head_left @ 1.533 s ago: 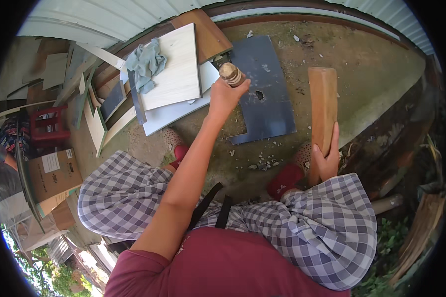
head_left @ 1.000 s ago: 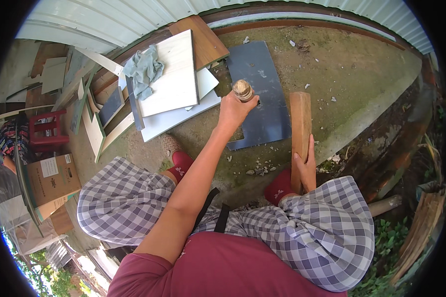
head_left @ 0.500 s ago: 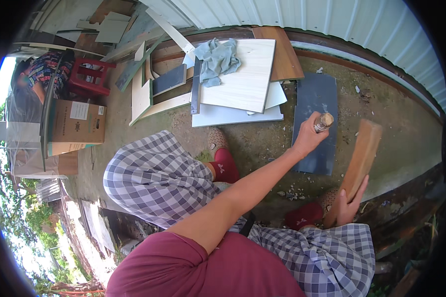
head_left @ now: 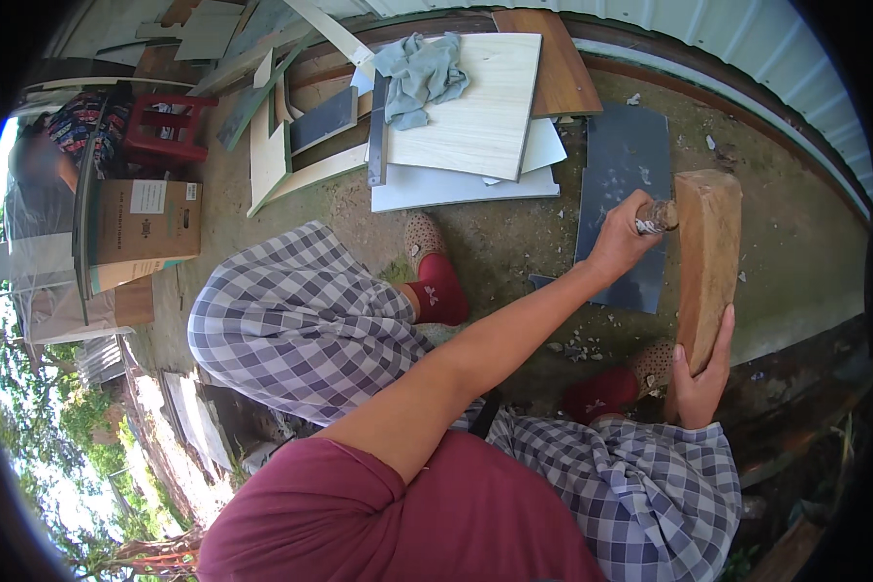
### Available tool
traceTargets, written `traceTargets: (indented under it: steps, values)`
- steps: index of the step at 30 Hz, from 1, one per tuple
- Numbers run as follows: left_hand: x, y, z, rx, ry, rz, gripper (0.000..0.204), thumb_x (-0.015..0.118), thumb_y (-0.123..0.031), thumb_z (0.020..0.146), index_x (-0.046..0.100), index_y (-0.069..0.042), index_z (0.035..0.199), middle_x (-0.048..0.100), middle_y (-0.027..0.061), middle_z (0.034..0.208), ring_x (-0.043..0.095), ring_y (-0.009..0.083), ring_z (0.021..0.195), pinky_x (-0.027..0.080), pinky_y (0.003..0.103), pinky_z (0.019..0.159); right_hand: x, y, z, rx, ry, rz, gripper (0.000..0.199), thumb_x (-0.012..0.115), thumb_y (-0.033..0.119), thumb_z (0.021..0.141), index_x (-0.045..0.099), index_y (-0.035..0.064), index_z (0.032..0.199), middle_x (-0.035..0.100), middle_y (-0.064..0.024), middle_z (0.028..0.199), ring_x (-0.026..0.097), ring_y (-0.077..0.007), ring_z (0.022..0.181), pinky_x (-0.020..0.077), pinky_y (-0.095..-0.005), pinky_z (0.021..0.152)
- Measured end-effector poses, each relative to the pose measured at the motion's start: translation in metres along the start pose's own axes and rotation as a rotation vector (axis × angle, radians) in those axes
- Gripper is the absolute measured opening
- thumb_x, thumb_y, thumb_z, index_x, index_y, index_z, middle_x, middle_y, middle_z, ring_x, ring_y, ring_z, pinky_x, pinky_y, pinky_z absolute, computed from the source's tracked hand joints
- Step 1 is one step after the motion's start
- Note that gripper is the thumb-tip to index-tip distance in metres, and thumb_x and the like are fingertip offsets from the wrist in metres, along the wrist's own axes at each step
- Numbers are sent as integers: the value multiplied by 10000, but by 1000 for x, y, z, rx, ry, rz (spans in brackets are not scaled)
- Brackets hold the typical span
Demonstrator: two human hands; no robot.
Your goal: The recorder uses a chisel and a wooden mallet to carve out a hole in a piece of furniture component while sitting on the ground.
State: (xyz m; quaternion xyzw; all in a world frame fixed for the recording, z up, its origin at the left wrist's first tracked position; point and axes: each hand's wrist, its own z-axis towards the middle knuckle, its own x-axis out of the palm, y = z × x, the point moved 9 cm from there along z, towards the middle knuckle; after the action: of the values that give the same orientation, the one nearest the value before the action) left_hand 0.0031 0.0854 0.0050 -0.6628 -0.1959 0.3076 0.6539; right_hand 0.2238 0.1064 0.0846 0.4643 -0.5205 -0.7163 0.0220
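Note:
My left hand [head_left: 623,238] is closed round a short round handle [head_left: 658,217] with a rough, pale brown end. Whatever the handle's other end carries is hidden by the fist. This hand is over a dark grey board [head_left: 619,160] lying on the ground, with pale flecks on it. My right hand [head_left: 705,383] grips the lower part of a thick wooden block [head_left: 708,252], which is long and light brown. The block's upper part stands right beside the handle's end; I cannot tell whether they touch.
Ahead lie stacked white boards [head_left: 461,107] with a grey-green cloth [head_left: 422,78] on top, and a brown board [head_left: 548,63] behind. Thin wooden frames [head_left: 262,160] lie to their left. Farther left are a cardboard box [head_left: 150,218], a red stool [head_left: 168,126] and another person [head_left: 82,126].
The wooden block has swung up and left to the handle. My left hand has turned so the handle's end points right. The whole view has shifted, with the boards now higher up.

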Motion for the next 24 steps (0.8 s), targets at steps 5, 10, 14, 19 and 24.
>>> traceTargets:
  steps: [5,10,14,19,24]
  values:
    - [-8,1,-8,6,-33,-63,315,686,-1,673,483,-4,914,569,200,829,543,393,761,459,368,702,18,-18,-13,102,1,147,821,587,46,791,135,24,1476,287,-224,1461,333,-331,1327,260,-382,1084]
    - [-9,1,-12,-11,-13,-80,333,690,0,675,495,-8,946,575,171,828,566,316,751,463,330,729,69,-84,-49,339,33,322,785,581,152,830,150,43,1478,311,-227,1440,328,-332,1320,257,-373,1074]
    - [-14,6,-12,10,-5,-58,297,680,-23,711,510,-16,955,569,96,827,530,159,745,454,278,736,93,-117,-66,523,7,444,736,576,203,859,195,24,1463,315,-231,1434,347,-329,1301,263,-367,1065]
    - [-14,7,-12,9,-28,-77,330,690,-2,681,499,-14,951,583,156,827,591,312,776,463,334,724,93,-141,-71,584,-60,506,710,561,232,885,205,0,1454,321,-228,1428,364,-319,1282,272,-347,1055]
    - [-16,9,-14,14,-15,-40,298,679,-32,715,509,-18,959,569,98,810,552,174,739,461,288,721,92,-135,-70,608,-126,589,680,548,231,903,217,5,1453,326,-218,1426,378,-302,1268,288,-340,1044]
